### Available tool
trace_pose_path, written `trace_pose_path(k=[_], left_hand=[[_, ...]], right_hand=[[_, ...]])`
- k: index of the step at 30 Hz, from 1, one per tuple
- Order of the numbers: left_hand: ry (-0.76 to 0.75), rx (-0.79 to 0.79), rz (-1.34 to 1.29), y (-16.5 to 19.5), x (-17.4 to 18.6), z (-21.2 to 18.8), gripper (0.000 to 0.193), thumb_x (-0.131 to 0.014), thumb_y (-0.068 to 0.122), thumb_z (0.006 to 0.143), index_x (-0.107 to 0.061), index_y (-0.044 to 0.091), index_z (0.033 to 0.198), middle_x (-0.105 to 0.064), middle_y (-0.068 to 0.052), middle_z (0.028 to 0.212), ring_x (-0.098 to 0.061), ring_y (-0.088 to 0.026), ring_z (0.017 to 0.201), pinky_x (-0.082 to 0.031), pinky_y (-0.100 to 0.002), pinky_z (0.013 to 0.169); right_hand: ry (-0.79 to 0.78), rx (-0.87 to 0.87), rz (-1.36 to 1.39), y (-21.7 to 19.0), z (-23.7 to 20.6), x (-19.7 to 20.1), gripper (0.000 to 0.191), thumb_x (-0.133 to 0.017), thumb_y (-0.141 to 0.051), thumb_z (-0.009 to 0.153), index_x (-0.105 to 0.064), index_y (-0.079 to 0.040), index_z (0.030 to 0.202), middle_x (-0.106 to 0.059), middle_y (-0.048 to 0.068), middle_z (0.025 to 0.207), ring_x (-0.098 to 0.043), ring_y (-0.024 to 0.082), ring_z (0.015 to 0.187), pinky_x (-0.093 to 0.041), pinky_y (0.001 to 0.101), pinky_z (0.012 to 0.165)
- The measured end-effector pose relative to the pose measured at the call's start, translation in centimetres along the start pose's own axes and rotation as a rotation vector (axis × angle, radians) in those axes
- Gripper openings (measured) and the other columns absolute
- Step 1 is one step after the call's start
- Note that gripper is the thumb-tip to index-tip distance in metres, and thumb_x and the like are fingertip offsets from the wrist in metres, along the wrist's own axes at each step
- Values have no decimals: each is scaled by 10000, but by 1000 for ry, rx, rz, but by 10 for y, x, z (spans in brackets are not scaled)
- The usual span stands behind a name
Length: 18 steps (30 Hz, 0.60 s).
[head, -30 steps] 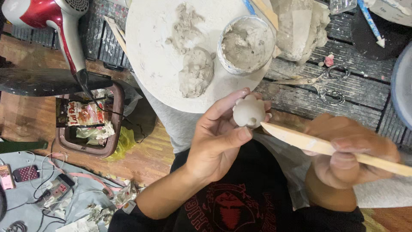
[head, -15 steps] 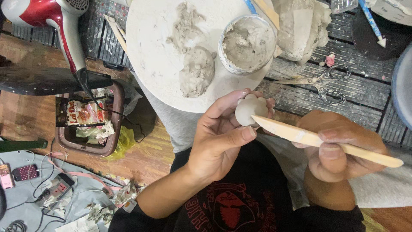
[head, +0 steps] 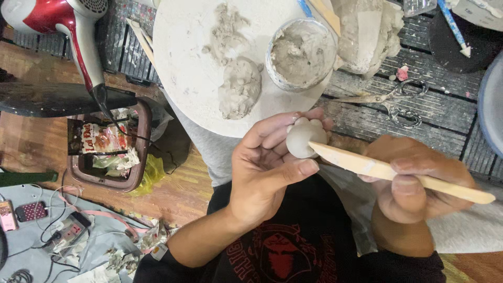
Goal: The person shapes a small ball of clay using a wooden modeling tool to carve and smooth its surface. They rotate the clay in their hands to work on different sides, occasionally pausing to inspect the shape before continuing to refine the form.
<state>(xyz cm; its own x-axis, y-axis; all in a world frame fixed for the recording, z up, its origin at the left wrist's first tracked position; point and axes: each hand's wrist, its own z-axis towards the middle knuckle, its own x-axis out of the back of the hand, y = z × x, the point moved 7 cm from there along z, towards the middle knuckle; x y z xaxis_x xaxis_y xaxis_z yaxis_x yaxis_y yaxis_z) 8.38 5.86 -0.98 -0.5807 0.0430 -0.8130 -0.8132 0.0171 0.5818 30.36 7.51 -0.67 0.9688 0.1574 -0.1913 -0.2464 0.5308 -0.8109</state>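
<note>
My left hand [head: 264,167] holds a small pale ball of clay [head: 303,137] between thumb and fingertips, over my lap. My right hand [head: 414,181] grips a flat wooden modelling stick [head: 387,172], whose pointed tip touches the lower right side of the clay ball. Just beyond the hands lies a round white board [head: 188,68] with lumps of grey clay [head: 238,89] and a small tub of wet clay [head: 301,52] on it.
A big clay block in plastic [head: 367,31] and scissors [head: 393,99] lie on the dark slatted surface. A red and white hair dryer [head: 57,26] is at top left. A brown bin with wrappers [head: 107,149] stands on the wooden floor; small electronics and cables [head: 47,225] lie lower left.
My right hand has drawn the stick slightly left and down along the clay ball. The left hand has turned the ball a little and kept its place.
</note>
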Motion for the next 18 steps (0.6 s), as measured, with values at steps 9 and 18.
trace_pose_path(k=[9,18], left_hand=[[0,-27,47,1,1,0,561,-673,-199,994,-517,27,1484,-546,-248,1512,-578,-351,1399,-566,-437,1144],[3,30,102,2,2,-2,567,-646,-155,1011,-496,-4,1537,-521,-283,1515,-557,-375,1393,-511,-474,1172]], right_hand=[[-49,64,-93,-2,13,3,204,-680,-90,1002,-573,80,1038,-657,249,836,-715,247,603,-628,390,510],[43,138,-201,2,11,10,200,-670,-67,1013,-532,77,1023,-644,243,810,-669,211,547,-608,389,487]])
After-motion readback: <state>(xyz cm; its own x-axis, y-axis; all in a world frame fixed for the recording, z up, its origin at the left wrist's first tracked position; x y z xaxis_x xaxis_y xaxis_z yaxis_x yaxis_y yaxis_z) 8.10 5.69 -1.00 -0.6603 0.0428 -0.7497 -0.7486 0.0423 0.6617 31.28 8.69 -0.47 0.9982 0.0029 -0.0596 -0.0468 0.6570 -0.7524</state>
